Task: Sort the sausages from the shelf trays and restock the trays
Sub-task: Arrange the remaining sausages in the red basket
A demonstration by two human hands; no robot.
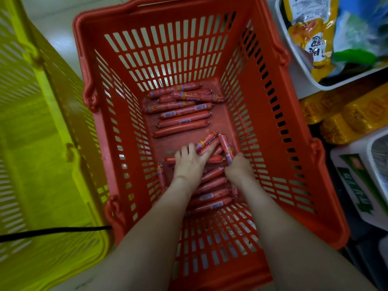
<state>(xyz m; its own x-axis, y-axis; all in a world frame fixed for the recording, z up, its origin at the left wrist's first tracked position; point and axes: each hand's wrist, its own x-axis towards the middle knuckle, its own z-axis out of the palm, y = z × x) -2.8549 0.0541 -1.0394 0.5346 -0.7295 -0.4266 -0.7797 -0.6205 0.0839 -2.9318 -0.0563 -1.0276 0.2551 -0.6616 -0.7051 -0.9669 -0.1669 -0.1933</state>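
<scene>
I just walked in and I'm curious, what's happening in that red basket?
A person is sorting red sausages in the red basket. Both bare hands reach to its bottom. The left hand lies open on the near pile, the right hand curls around one sausage. More lie in a row at the far end. A yellow basket stands beside it.

We see a pale, glossy floor [63, 36] at the far left, and two slatted plastic baskets stand on it side by side. The red basket [275, 127] is in the middle and the yellow basket [31, 148] is just to its left. On the red basket's flat bottom lie red-wrapped sausages [182, 117]. At the far end they lie crosswise in a loose row, and at the near end in a jumbled heap.
</scene>
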